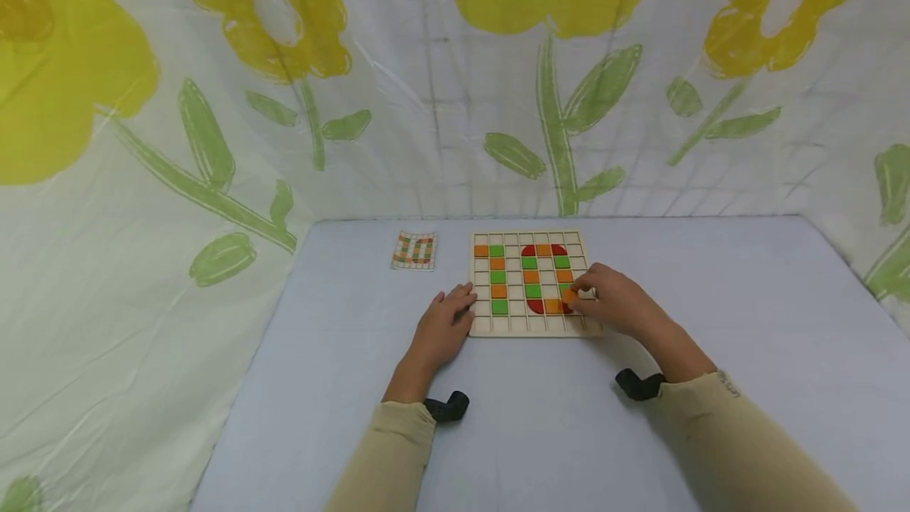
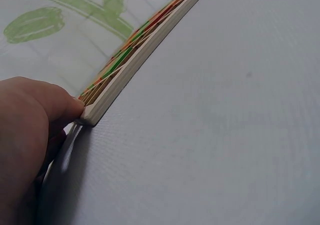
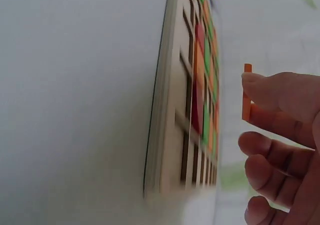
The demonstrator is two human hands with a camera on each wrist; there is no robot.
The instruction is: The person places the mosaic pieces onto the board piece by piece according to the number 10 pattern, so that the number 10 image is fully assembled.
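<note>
My right hand (image 1: 617, 304) pinches a small orange square tile (image 3: 246, 95) between thumb and index finger, the other fingers loosely curled. Seen from the head, the tile overlaps the lower right of the wooden grid board (image 1: 517, 325). Green, orange and red tiles on the board form a 1 and a 0. Rounded red tiles, such as the upper-left one (image 1: 528, 250), sit at the corners of the 0; the lower-right one is partly hidden by the hand. My left hand (image 1: 439, 330) rests along the board's left edge, thumb touching the near corner.
A small pattern card (image 1: 415, 251) with a similar tile picture lies left of the board. The table (image 1: 540, 433) has a pale cover. Behind it hangs a white cloth (image 1: 391, 141) printed with yellow flowers. Each wrist carries a black device, one the left wrist device (image 1: 448, 408).
</note>
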